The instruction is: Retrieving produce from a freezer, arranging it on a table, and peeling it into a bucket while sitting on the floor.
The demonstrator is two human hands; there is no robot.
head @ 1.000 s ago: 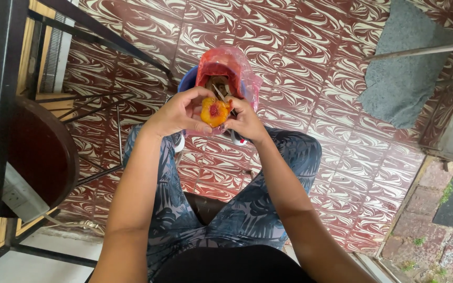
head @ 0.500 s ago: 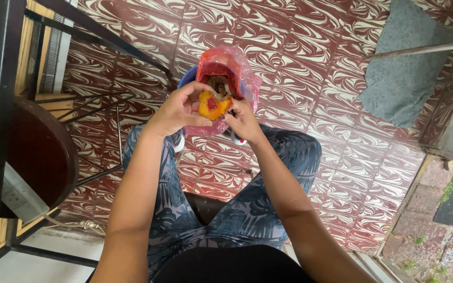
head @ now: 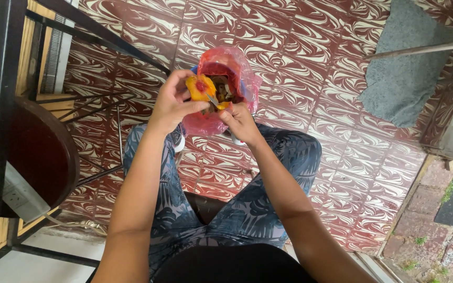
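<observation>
Left hand [head: 171, 105] is curled tight around the orange-yellow fruit [head: 197, 88], right above the pink-lined bin [head: 225, 94]. Right hand [head: 239, 120] pinches a small knife [head: 212, 99] against the fruit, also above the bin, scraps inside it.

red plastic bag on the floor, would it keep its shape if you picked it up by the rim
Probably not. The red plastic bag looks thin and crinkled, so it would likely sag. The scraps inside seem few, so it is likely light, though it could tear.
</observation>
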